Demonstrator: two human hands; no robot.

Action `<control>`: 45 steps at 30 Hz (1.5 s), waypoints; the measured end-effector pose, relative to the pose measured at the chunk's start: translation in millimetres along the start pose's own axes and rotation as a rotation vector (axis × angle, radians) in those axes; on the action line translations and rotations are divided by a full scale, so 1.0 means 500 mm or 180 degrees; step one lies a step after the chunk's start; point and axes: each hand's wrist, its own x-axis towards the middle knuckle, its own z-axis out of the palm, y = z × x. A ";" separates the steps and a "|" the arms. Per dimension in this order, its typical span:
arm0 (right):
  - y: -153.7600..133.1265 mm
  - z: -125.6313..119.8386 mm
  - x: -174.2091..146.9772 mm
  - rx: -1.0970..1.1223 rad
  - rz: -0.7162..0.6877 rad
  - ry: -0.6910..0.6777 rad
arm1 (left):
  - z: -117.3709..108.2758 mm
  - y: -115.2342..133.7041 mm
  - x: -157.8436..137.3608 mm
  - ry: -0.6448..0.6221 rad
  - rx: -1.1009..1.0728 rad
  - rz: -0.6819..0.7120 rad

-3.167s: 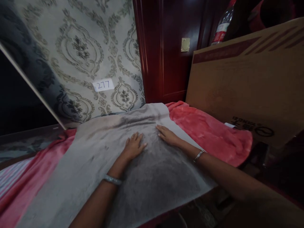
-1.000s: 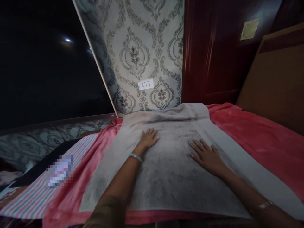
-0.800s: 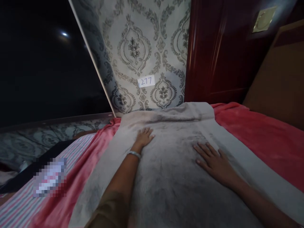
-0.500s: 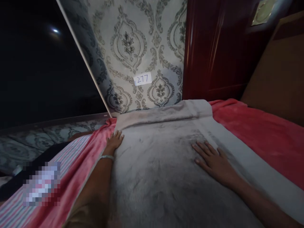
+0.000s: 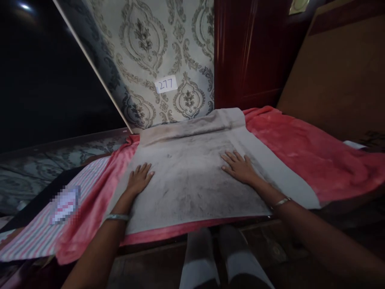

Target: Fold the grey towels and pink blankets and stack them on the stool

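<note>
a grey cloth (image 5: 186,176) lies spread over a pink-red blanket (image 5: 300,152), darker patches across its middle and a raised fold along its far side, toward the wall. the left hand (image 5: 140,179) rests palm down near the cloth's left edge, fingers a little apart, gripping nothing. the right hand (image 5: 240,167) lies flat on the right part of the cloth, its fingers spread apart. each wrist wears a bracelet (image 5: 117,216). the blanket shows past the cloth at left, right and front; beside it on the left is a striped cloth (image 5: 39,237). behind stand a patterned wall (image 5: 144,52) with a white slip (image 5: 166,84) reading 277, a dark screen (image 5: 51,88) at left, and a dark red panel (image 5: 243,52) and cardboard box (image 5: 337,72) at right
</note>
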 end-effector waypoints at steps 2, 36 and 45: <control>0.001 -0.009 0.003 0.0032 -0.0019 -0.0087 | 0.005 -0.016 -0.046 0.0021 -0.0028 -0.0140; 0.114 -0.065 -0.370 0.0862 -0.0841 0.0881 | 0.048 -0.078 -0.335 0.1048 -0.0349 0.1411; 0.129 -0.111 -0.333 0.0946 -0.0196 0.1265 | 0.060 -0.071 -0.348 0.1433 -0.0078 0.1627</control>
